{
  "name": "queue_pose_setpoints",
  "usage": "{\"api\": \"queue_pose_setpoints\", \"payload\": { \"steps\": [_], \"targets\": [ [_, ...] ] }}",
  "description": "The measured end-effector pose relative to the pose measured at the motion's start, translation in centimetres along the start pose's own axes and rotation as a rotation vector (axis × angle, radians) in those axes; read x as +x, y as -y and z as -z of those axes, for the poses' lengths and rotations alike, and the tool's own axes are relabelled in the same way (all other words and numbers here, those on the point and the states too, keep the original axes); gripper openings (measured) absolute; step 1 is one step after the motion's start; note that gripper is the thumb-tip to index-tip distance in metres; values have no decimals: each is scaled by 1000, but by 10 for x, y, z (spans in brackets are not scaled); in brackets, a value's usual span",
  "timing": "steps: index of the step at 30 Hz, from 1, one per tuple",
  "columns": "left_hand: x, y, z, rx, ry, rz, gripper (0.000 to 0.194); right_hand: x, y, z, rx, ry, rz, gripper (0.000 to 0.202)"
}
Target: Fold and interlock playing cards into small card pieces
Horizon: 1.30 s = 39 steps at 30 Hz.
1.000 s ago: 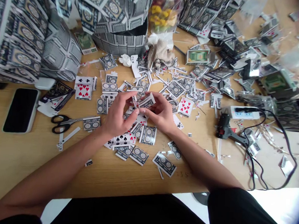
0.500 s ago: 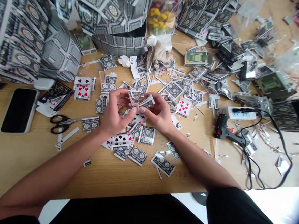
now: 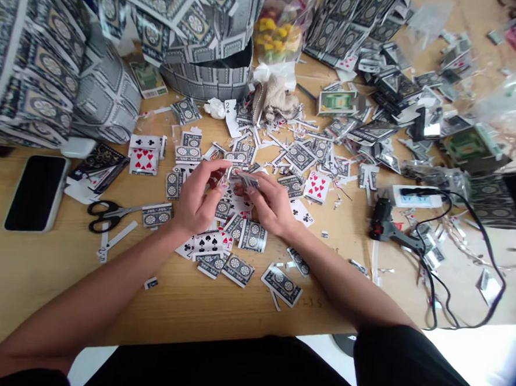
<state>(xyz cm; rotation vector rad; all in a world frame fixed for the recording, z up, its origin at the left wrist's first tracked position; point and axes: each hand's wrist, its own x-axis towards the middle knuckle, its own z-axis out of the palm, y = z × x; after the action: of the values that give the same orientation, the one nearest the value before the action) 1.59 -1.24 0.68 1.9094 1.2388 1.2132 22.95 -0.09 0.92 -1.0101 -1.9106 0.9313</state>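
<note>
My left hand (image 3: 199, 198) is closed in a pinch on a small piece of playing card, mostly hidden by the fingers. Opposite it, my right hand (image 3: 273, 203) grips a folded playing card (image 3: 250, 182) between thumb and fingers. The two hands are close together, fingertips a short way apart, above a loose pile of cut cards. Below them lie a patterned card back (image 3: 253, 236) and a spade card (image 3: 209, 242). Black-handled scissors (image 3: 103, 214) rest left of my left hand, their blades running toward a card (image 3: 157, 215).
Large structures made of cards (image 3: 204, 73) stand at the back. A phone (image 3: 35, 193) lies on the left. On the right are a glue gun (image 3: 391, 227) with a black cable and a white power strip (image 3: 417, 196). Card scraps (image 3: 304, 155) and a bag with yellow pieces (image 3: 276, 37) lie beyond my hands.
The card in my right hand has turned from lying broad side up to a steeper angle. My fingertips have drawn slightly apart, and my left hand's fingers are more curled.
</note>
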Motion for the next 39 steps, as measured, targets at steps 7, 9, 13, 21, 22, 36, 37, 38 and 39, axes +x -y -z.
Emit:
{"api": "queue_pose_setpoints", "payload": {
  "steps": [7,9,13,21,22,36,37,38,39],
  "targets": [
    [4,-8,-1,88,-15,-38,22,-3,1,0,41,6,-98,29],
    [2,-7,-2,74,-24,-37,22,-3,2,1,31,7,-79,31],
    [0,-4,-3,24,-26,19,21,-3,1,1,-2,1,-69,26],
    [3,-6,-1,93,-28,-50,19,-2,3,-1,-56,20,-26,26],
    [2,-6,-2,80,-29,-23,21,-2,4,-1,-55,18,-22,27],
    [5,-3,-3,79,-78,-128,11,-3,1,0,-10,-47,-65,16],
    [5,-3,-3,74,-80,-134,12,-3,1,0,-8,-54,-82,16],
    [5,-3,-3,68,-81,-136,13,-4,1,0,-3,-64,-90,15],
    [5,-2,-3,62,-82,-137,13,-4,2,0,11,-73,-91,16]
  ]
}}
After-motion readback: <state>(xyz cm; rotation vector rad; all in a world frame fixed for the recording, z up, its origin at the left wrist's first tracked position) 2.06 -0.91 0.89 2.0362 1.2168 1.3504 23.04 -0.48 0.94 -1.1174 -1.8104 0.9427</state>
